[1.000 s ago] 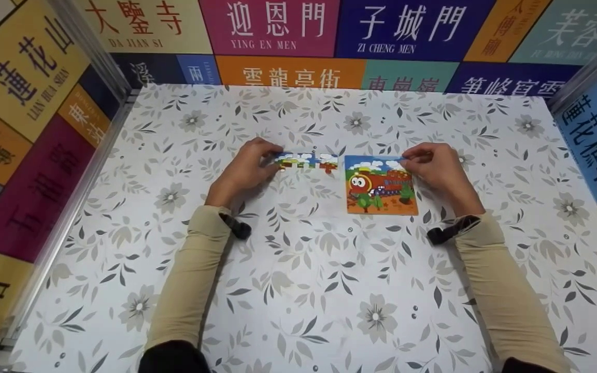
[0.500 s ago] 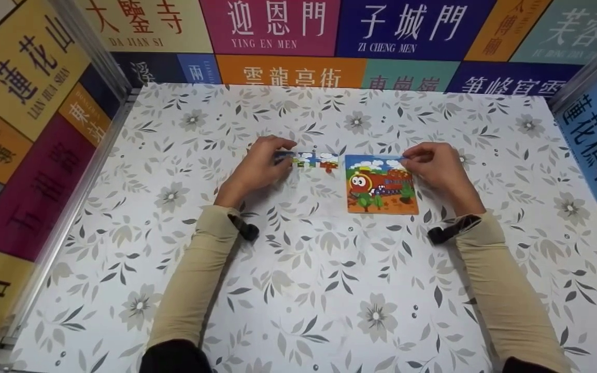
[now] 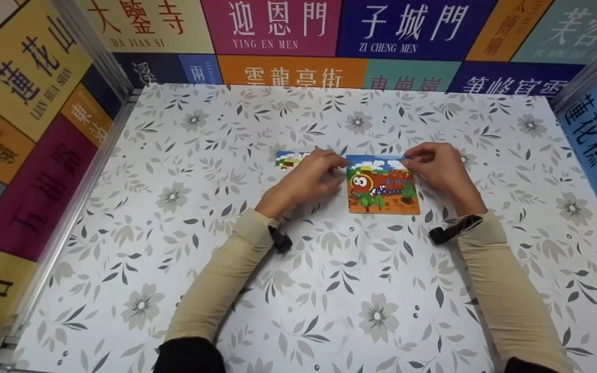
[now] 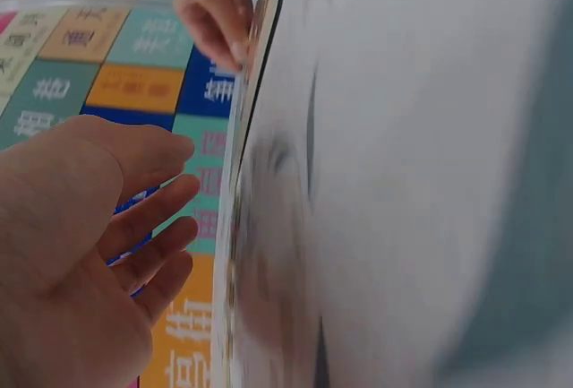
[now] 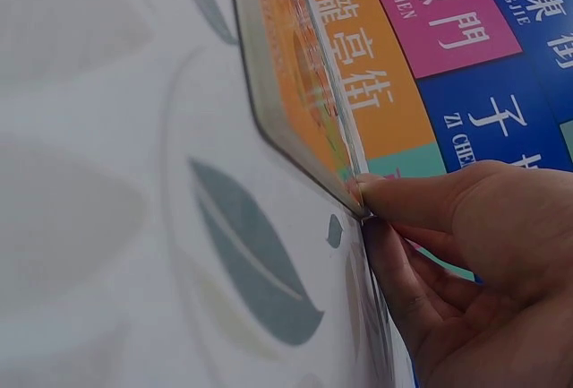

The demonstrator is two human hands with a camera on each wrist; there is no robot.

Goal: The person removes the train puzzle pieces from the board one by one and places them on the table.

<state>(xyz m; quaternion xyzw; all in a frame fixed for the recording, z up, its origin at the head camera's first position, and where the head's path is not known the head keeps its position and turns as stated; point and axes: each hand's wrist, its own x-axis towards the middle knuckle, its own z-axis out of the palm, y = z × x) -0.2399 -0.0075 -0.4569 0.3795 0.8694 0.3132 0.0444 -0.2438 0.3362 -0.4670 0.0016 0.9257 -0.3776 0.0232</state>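
A square picture board (image 3: pixel 384 191) with a red cartoon train lies on the table right of centre in the head view. My right hand (image 3: pixel 439 168) pinches its upper right corner, thumb on the printed face; the right wrist view shows the board (image 5: pixel 291 83) edge-on. To its left is a strip of joined jigsaw pieces (image 3: pixel 284 159) with blue sky and white clouds, mostly hidden behind my left hand (image 3: pixel 303 178). That left hand hovers beside the board's left edge, fingers relaxed. In the left wrist view nothing shows between the left fingers (image 4: pixel 152 262).
A white table (image 3: pixel 329 290) with grey leaves and flowers lies beneath everything. Coloured panels with Chinese lettering (image 3: pixel 278 31) stand along the back and both sides. Each wrist wears a small black camera (image 3: pixel 280 241).
Moving rightward along the jigsaw strip, my left hand has gone from its left end to the board's left edge. The strip's left end is uncovered. My right hand stays on the corner.
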